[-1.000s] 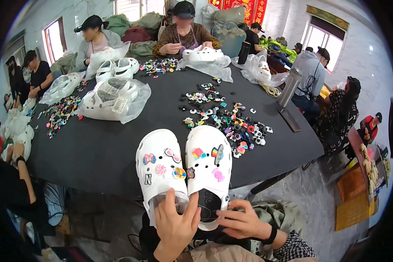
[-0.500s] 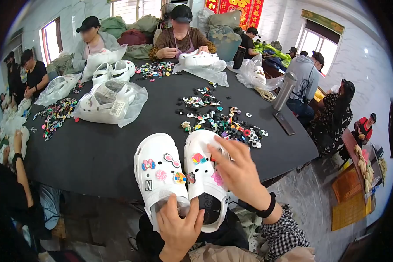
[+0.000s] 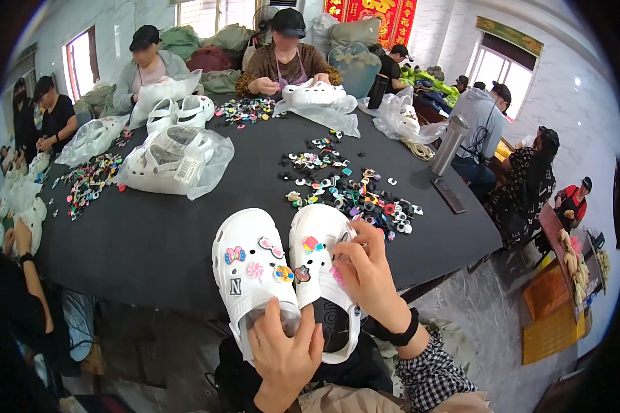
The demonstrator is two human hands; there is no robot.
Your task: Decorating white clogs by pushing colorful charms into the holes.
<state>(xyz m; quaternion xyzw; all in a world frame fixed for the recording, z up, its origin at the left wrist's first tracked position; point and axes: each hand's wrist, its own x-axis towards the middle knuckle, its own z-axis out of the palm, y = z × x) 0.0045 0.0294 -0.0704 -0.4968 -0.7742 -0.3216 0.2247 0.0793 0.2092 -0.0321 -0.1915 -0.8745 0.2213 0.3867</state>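
Observation:
Two white clogs side by side, the left clog [image 3: 244, 230] and the right clog [image 3: 308, 224], lean at the table's near edge, toes away from me. My left hand [image 3: 286, 351] grips both at their foot openings, its fingers reaching inside. Shoe charms dot the left upper: a bow [image 3: 235, 255], pink glasses [image 3: 270, 248], a pink swirl candy [image 3: 254, 270], a letter charm [image 3: 235, 286] and a round yellow charm [image 3: 283, 274]. My right hand [image 3: 372, 268] bends over the right clog's outer side, fingertips closed around a small dark-edged charm, mostly hidden. A pink charm [image 3: 337, 276] shows below the thumb.
Loose charms [image 3: 365, 196] lie in a heap just beyond the clogs, with another pile [image 3: 93, 180] at left. Bagged white clogs [image 3: 176, 165] sit at mid-left. A steel flask [image 3: 449, 144] and a phone [image 3: 449, 195] stand and lie at right. Co-workers sit across the black table [image 3: 151, 255].
My right hand has drawn in its stretched fingers and lowered them onto the right clog's outer side. The left hand keeps its grip on the clogs.

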